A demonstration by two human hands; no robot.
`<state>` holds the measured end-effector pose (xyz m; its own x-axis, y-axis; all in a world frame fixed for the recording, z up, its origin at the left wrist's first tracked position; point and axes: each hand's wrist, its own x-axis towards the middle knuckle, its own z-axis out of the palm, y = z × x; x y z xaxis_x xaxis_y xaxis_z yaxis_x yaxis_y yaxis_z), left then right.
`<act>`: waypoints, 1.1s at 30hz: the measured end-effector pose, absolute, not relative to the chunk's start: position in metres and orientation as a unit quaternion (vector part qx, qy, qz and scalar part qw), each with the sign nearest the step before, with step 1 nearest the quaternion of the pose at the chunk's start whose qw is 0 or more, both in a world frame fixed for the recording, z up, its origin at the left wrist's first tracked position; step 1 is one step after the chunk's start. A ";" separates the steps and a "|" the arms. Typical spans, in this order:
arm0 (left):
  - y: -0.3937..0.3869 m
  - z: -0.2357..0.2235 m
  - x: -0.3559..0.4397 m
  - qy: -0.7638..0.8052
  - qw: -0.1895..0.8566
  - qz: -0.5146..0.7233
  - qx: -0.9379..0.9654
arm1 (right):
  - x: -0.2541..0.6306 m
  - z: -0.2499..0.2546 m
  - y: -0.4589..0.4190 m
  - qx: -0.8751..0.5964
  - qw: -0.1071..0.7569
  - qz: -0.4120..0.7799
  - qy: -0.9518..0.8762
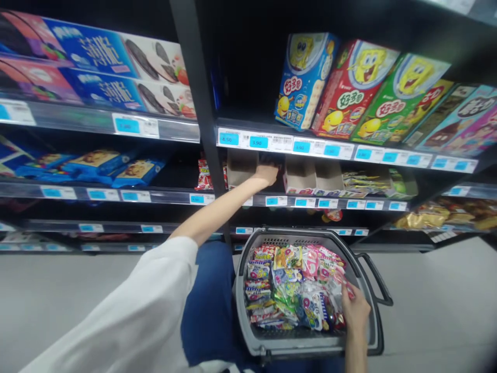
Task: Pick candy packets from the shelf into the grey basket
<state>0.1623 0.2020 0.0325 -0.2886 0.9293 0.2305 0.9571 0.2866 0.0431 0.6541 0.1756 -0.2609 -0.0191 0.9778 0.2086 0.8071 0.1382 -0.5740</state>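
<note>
My left hand (267,173) reaches into the second shelf, its fingers hidden in the dark gap beside a brown cardboard display box (241,167). What it grips, if anything, does not show. My right hand (355,310) rests in the grey shopping basket (306,343) on the floor, fingers closed on a colourful snack packet (337,294) at the right side of the pile. The basket is full of several bright small packets (289,290).
Black shelving runs across the view, with a black upright post (202,119). The top right shelf holds cartoon-printed boxes (349,88); the left bays hold cookie packs (101,67). More open cardboard display boxes (310,176) stand to the right. Grey floor lies below.
</note>
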 end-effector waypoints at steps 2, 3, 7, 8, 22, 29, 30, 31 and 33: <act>0.208 0.034 0.154 -0.799 0.054 -0.056 -0.597 | 0.652 -0.261 0.175 -0.633 0.293 0.145 -0.702; 0.207 0.034 0.153 -0.797 0.045 -0.041 -0.601 | 0.652 -0.262 0.175 -0.629 0.299 0.143 -0.704; 0.186 0.037 0.162 -0.769 0.049 0.005 -0.638 | 0.651 -0.264 0.175 -0.607 0.316 0.149 -0.713; 0.177 0.037 0.166 -0.757 0.058 0.013 -0.650 | 0.651 -0.265 0.174 -0.604 0.319 0.152 -0.715; 0.098 -0.038 0.277 -0.509 0.179 -0.301 -0.786 | 0.644 -0.249 0.165 -0.588 0.408 0.123 -0.688; 0.111 -0.145 0.333 -0.396 -0.115 -0.126 -0.902 | 0.641 -0.222 0.151 -0.622 0.437 0.096 -0.642; 0.111 -0.151 0.332 -0.399 -0.148 -0.147 -0.893 | 0.639 -0.219 0.149 -0.623 0.436 0.103 -0.641; 0.112 -0.155 0.331 -0.406 -0.177 -0.174 -0.880 | 0.636 -0.216 0.146 -0.622 0.435 0.115 -0.641; 0.115 -0.163 0.330 -0.422 -0.219 -0.226 -0.850 | 0.623 -0.211 0.140 -0.617 0.443 0.147 -0.634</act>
<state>0.3298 0.1149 -0.1630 0.5422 0.8165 0.1986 0.6187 -0.5478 0.5631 0.6227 0.1400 -0.2112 0.1533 0.9119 0.3807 0.6523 0.1961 -0.7322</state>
